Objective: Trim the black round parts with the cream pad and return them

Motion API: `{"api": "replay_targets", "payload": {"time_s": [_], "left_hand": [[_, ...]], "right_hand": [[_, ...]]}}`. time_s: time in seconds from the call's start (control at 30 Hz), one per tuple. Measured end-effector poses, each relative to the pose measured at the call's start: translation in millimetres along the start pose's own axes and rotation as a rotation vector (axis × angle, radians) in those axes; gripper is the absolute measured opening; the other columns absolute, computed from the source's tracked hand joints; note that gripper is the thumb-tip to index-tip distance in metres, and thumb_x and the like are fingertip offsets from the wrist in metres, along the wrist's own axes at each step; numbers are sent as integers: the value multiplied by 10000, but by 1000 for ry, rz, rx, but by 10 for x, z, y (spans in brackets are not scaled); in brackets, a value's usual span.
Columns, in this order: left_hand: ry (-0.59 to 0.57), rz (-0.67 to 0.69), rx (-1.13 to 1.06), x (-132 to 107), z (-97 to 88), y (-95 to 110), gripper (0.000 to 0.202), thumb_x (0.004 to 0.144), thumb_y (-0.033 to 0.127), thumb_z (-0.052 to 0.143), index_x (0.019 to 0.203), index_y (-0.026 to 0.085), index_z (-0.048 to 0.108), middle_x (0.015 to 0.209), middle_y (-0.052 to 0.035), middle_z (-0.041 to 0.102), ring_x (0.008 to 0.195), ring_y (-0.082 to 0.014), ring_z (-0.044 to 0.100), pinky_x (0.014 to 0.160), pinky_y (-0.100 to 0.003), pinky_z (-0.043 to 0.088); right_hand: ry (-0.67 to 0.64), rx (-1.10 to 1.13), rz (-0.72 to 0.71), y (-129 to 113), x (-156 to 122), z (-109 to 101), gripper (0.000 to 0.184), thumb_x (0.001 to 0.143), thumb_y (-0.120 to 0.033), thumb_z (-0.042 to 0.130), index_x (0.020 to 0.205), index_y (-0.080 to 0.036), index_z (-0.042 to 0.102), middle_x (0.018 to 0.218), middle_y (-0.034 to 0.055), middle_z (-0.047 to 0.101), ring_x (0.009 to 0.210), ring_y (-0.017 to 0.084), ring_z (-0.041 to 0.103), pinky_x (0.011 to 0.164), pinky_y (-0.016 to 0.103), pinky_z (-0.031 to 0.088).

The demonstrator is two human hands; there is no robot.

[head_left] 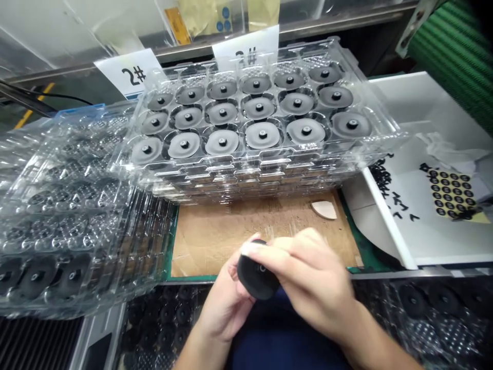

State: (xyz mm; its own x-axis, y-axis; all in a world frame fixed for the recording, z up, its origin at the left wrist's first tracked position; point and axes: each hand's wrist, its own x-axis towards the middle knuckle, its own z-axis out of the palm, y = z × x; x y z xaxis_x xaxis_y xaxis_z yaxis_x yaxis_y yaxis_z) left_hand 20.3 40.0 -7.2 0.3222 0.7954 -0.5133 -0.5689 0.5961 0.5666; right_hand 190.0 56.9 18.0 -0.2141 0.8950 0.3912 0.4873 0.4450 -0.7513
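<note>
A black round disc-shaped part (pixel 257 277) with small light marking on its face is held up over the front of the bench. Wrapped round its left side and underside is my left hand (pixel 227 300), closed on the part. My right hand (pixel 311 277) is slightly blurred, its fingers bent together and pressing on the upper face of the same part. Behind both hands, a clear plastic tray (pixel 265 159) on a stack holds rows of similar grey-black discs, each with a small central knob.
More clear trays with discs (pixel 73 205) are stacked at left. A white bin (pixel 389 226) at right contains small black pieces and a yellow sheet of round black stickers (pixel 452 192). A pale wedge-shaped piece (pixel 324 209) lies on the cardboard (pixel 215 231). Paper signs (pixel 133 72) stand behind.
</note>
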Motion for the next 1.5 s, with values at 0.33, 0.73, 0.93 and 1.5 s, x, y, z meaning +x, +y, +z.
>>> {"api": "replay_targets", "payload": {"time_s": [0.33,0.73,0.93,1.5], "left_hand": [[78,24,2,-91,-118,129,606,605,420,782,1171,286,611,1257,-76,619,1101,-266,597,958,-342,449],[102,66,-34,-53,7,-8,512,687,361,743,1176,284,612,1177,-50,666,1129,-235,576,940,-302,466],[185,70,-7,-83,-53,-33,513,661,291,770,1153,284,622,1135,-25,682,1065,-217,608,857,-255,511],[-100,-45,-31,-51,137,43,273,580,262,823,829,189,737,893,-3,718,897,-173,643,767,-200,506]], "right_hand": [[-284,-50,294,638,-549,533,198,893,-224,519,954,-230,707,795,16,725,709,155,655,664,276,457],[85,145,58,-289,103,83,215,885,-153,489,1036,-160,643,916,44,709,792,155,628,713,276,474],[-235,85,44,-364,203,193,215,887,-119,464,973,-164,656,825,17,697,681,137,569,646,280,400],[-253,23,-202,-195,215,-59,299,888,-91,404,923,-195,682,712,5,601,642,142,453,648,304,297]]}}
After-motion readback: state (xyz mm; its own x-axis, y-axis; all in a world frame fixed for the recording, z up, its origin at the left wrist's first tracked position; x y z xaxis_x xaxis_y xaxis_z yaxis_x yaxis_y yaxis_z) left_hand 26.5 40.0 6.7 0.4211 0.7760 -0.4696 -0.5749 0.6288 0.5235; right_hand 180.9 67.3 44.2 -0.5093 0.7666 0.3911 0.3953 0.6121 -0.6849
